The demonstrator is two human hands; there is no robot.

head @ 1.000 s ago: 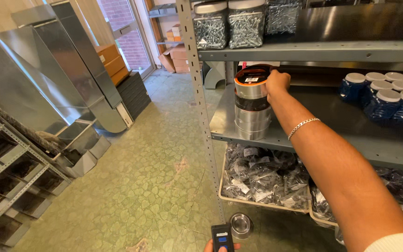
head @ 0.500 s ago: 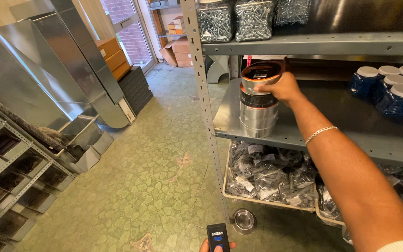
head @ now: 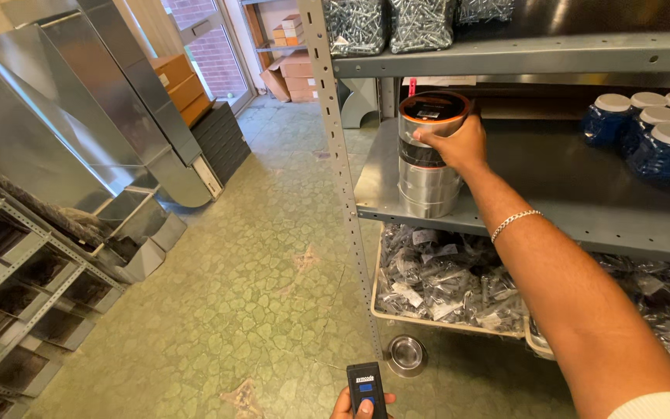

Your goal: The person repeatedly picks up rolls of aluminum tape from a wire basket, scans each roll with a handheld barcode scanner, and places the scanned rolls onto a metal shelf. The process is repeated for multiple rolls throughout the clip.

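Note:
My right hand [head: 456, 145] reaches onto the grey metal shelf [head: 575, 206] and grips the top roll of a stack of silver foil tape rolls [head: 426, 174]. The top roll has an orange inner rim and a small label. A thin bracelet sits on that wrist. At the bottom edge of the view my left hand [head: 360, 406] holds a small black handheld scanner [head: 366, 386] upright, thumb on its blue button.
Blue jars with white lids [head: 655, 132] stand at the shelf's right. Clear tubs of screws [head: 389, 23] sit above. Trays of bagged hardware [head: 443, 279] and a small metal bowl [head: 406, 354] lie below. Sheet-metal ducts [head: 79, 132] and bin racks [head: 17, 302] line the left.
The view has moved closer to the shelf. My right hand stays on the top tape roll, now wrapped more around its side. The scanner remains low in my left hand.

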